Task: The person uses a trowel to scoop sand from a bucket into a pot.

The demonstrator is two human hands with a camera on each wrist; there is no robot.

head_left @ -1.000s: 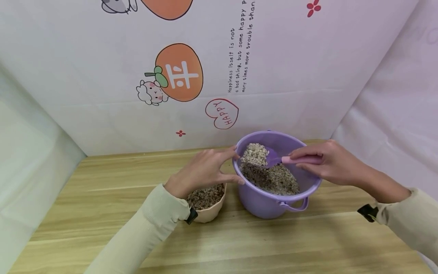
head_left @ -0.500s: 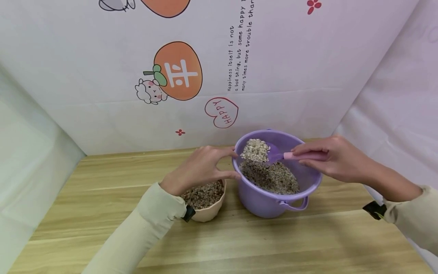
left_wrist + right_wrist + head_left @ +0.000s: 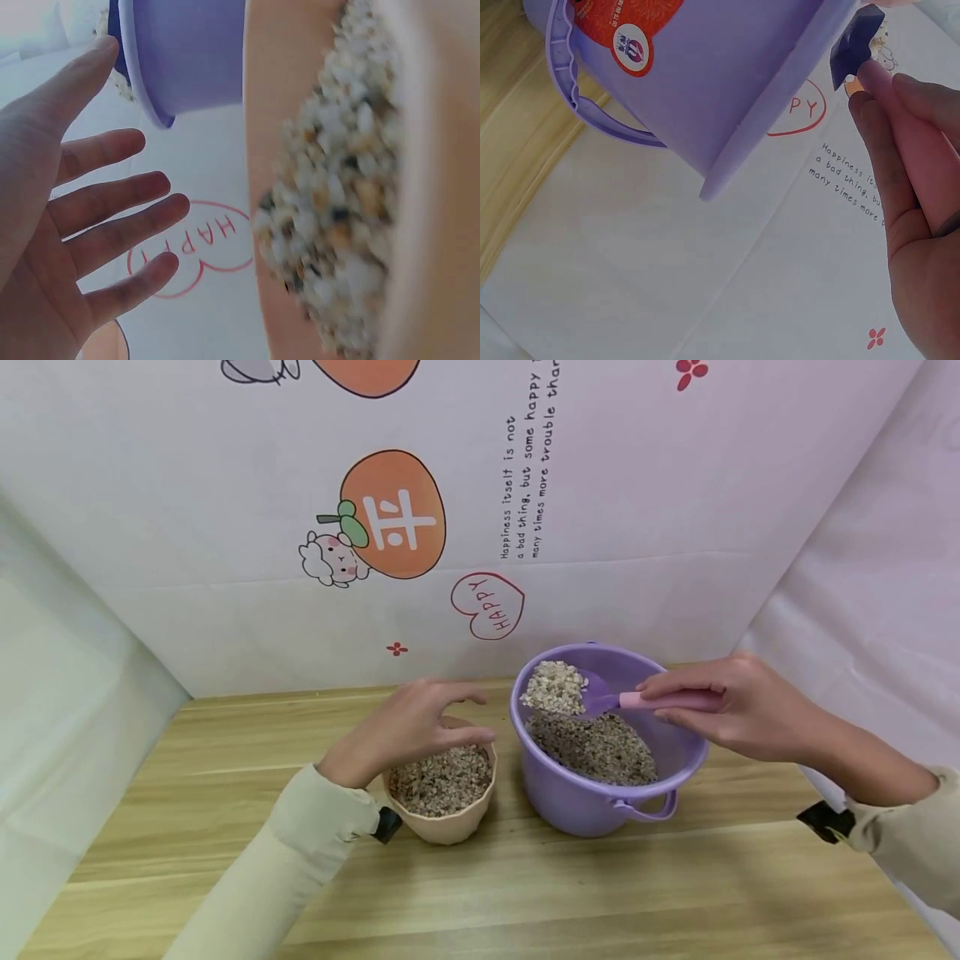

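My right hand (image 3: 738, 706) grips the pink handle of a small purple shovel (image 3: 597, 695), held level at the height of the bucket's mouth. Pale gravel (image 3: 555, 687) is heaped on its blade. Below it, the purple bucket (image 3: 573, 806) holds more gravel (image 3: 596, 750). My left hand (image 3: 401, 722) hovers over the back of a peach-coloured pot (image 3: 448, 831), its fingers spread and holding nothing. Fine mixed gravel (image 3: 330, 195) fills much of the pot, as the left wrist view shows close up. The shovel's blade edge (image 3: 855, 45) also shows beyond the bucket rim in the right wrist view.
Pot and bucket stand side by side on a wood-grain tabletop (image 3: 480, 902). Behind them rises a white printed backdrop (image 3: 637, 527); white cloth (image 3: 67, 718) hangs on the left. The bucket's handle (image 3: 651, 814) hangs down at its front right.
My left hand has drawn back leftward from the bucket rim to above the pot. The loaded shovel has risen slightly, still in my right hand's grip.
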